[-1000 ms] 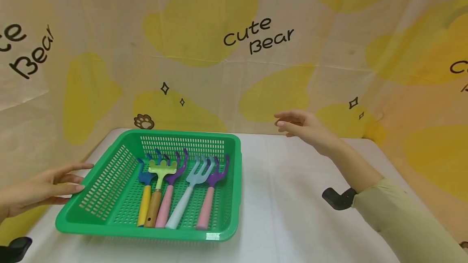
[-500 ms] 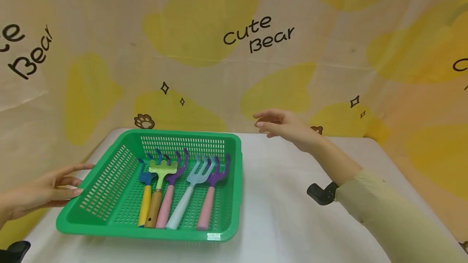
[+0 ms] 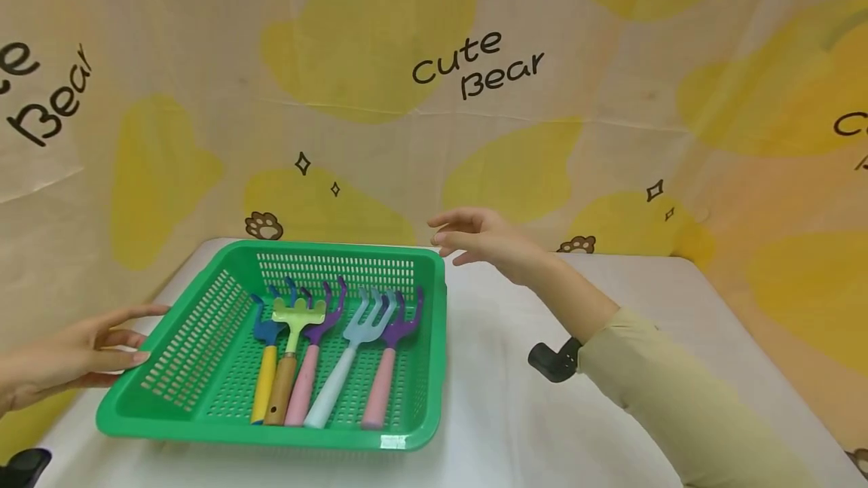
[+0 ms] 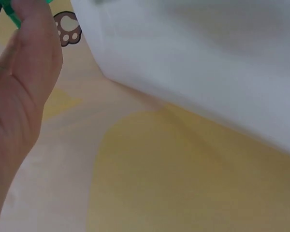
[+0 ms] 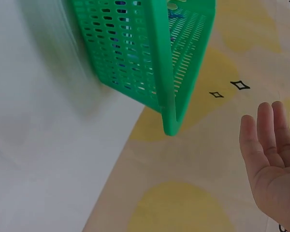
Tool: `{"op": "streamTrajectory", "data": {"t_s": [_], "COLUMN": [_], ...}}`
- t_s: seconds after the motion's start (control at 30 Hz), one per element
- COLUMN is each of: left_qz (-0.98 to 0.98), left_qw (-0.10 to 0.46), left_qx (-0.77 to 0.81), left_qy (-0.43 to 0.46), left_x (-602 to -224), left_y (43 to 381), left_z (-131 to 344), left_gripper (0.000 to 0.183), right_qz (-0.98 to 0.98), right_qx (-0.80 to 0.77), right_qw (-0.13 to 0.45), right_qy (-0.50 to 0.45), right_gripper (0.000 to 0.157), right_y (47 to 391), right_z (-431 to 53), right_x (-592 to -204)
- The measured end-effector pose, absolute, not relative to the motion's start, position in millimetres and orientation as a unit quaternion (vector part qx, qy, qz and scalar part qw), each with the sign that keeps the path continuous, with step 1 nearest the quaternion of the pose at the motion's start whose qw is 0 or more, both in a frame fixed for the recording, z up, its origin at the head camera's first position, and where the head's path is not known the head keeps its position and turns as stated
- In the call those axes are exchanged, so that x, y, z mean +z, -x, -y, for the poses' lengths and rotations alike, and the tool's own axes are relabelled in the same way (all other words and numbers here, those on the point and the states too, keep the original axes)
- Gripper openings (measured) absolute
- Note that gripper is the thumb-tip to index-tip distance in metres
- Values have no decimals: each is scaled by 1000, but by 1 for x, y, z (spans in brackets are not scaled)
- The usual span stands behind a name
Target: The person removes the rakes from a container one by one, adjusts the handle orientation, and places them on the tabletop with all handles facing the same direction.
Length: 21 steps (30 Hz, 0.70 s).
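Observation:
A green plastic basket (image 3: 271, 435) stands on the left of the white table and holds several small garden hand tools. Inside, from left to right, are a blue cultivator with a yellow handle (image 3: 264, 386), a light green hand rake (image 3: 299, 312) with a wooden handle, a purple cultivator with a pink handle (image 3: 302, 390), a pale blue hand fork (image 3: 342, 375) and a second purple-and-pink cultivator (image 3: 379, 390). My left hand (image 3: 77, 356) holds the basket's left rim, thumb at its edge. My right hand (image 3: 484, 243), with relaxed fingers and nothing in them, hovers by the back right corner.
White cloth (image 3: 515, 398) covers the table right of the basket. Behind it hangs a patterned curtain (image 3: 380, 157) with yellow patches and lettering. Black brackets (image 3: 552, 362) are worn at both wrists.
My right hand has moved left and slightly down, from above the table's back right to the basket's back right corner. The left hand, basket and tools stay put.

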State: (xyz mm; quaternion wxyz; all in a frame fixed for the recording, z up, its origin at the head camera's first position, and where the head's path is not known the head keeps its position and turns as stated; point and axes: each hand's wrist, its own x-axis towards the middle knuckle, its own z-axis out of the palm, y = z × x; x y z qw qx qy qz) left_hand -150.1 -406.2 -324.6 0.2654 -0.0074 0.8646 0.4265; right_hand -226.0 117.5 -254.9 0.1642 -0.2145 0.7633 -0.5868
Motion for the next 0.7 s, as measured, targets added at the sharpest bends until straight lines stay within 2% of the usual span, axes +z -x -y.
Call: {"op": "streamTrajectory", "data": {"t_s": [0.47, 0.7], "left_qz": [-834, -833], "left_qw": [281, 283], "left_qx": [473, 475], "left_qy": [-35, -37], "left_x": [-327, -325], "left_y": [152, 153], "left_z": [407, 403], "left_gripper": [54, 54], "right_qz": [-735, -733], "right_qx": [-616, -614], "right_qw": [224, 253], "right_qy": [171, 148], "right_gripper": [32, 36], "right_y": [227, 224], "right_z": [-81, -60], "right_x": [-256, -262]}}
